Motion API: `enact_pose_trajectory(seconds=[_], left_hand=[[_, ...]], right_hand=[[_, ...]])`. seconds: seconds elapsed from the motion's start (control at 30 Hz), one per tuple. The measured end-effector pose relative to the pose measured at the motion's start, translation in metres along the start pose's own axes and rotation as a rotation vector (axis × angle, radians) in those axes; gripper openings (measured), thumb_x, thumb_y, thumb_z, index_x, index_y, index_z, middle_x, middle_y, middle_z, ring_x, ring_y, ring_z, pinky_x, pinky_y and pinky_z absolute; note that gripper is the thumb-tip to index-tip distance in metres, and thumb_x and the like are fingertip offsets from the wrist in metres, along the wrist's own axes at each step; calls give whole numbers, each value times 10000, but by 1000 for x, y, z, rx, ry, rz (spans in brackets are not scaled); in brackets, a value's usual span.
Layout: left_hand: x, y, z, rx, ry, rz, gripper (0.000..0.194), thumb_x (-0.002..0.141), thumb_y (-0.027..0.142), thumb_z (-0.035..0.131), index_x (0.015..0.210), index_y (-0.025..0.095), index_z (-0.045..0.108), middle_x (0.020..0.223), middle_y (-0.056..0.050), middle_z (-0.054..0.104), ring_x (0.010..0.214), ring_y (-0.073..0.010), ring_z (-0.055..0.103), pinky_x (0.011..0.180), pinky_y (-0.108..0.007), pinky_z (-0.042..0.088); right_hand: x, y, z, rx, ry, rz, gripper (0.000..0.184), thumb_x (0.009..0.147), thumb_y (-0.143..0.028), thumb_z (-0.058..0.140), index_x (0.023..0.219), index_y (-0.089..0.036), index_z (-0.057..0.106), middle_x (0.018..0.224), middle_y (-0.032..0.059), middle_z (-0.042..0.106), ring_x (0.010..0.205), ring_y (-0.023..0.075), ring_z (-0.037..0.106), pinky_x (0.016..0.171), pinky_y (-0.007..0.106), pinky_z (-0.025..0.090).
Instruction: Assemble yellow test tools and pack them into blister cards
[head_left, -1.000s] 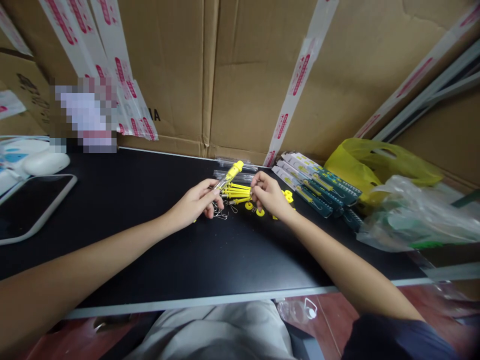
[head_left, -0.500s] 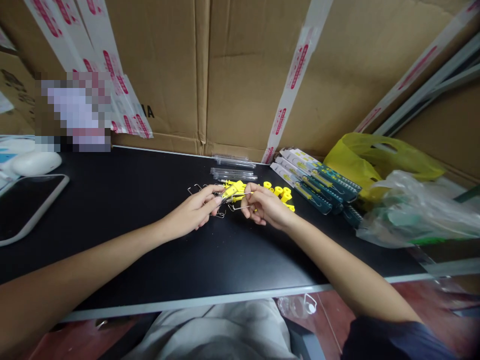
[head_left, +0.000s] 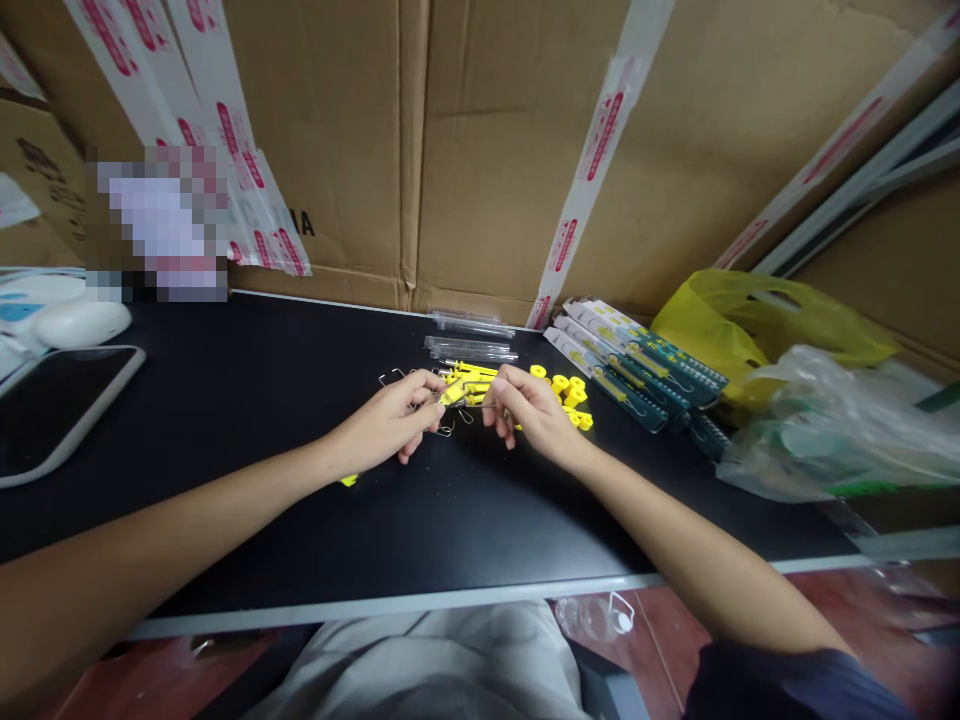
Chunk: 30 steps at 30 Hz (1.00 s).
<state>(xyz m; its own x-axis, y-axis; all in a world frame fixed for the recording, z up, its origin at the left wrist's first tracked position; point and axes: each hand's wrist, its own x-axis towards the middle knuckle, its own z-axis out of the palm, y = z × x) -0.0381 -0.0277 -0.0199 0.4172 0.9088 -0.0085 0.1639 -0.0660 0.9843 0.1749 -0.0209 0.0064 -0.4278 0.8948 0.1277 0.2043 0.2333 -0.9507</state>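
Near the middle of the black table, my left hand pinches a small yellow plastic piece between thumb and fingers. Close by on the right, my right hand has thumb and fingertips closed on a thin bent metal wire hook. The hook reaches towards the yellow piece; whether they touch I cannot tell. Behind the hands lie yellow rods, partly hidden. Loose wire hooks lie around my left fingers. Several yellow caps sit just beyond my right hand.
Clear plastic tubes lie at the back, before a cardboard wall. Printed boxes and plastic bags are on the right. At left rests a tablet-like device. A yellow piece lies beside my left forearm.
The yellow piece in my left hand has tilted and dropped slightly. The wire hook has shifted in my right fingers. A yellow piece now shows below my left forearm.
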Motion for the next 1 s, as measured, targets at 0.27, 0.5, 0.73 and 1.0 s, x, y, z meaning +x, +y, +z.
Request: enact_pose_trajectory(seconds=[0.27,0.5,0.73,1.0], left_hand=[[-3,2,0,25,-58,-39,291,936,354,472,1171,182,466,713,67,505,358,-28,440,333,-154,382],[-3,5,1,53,-78,-50,215,940,356,462,1101,213,454,687,85,490,336,-28,429,320,-149,353],[-2,8,2,126,-55,-68,272,923,495,471,963,229,435,589,98,485,314,-50,444,300,-135,317],[-3,11,5,144,-65,-107,320,928,528,437,848,218,437,503,84,494,314,-66,467,309,-130,324]], right_hand=[[-2,5,3,-95,35,-44,367,938,-478,467,714,-187,469,627,-36,557,446,50,476,356,136,419],[-5,4,7,-145,81,-14,379,941,-484,464,702,-190,467,569,-45,544,405,52,454,349,144,397],[-6,1,12,-234,80,-49,394,961,-456,448,666,-196,436,530,-56,506,379,47,408,379,173,321],[-1,-3,18,-258,88,-155,405,965,-428,456,636,-193,421,518,-64,436,479,61,374,520,211,337]])
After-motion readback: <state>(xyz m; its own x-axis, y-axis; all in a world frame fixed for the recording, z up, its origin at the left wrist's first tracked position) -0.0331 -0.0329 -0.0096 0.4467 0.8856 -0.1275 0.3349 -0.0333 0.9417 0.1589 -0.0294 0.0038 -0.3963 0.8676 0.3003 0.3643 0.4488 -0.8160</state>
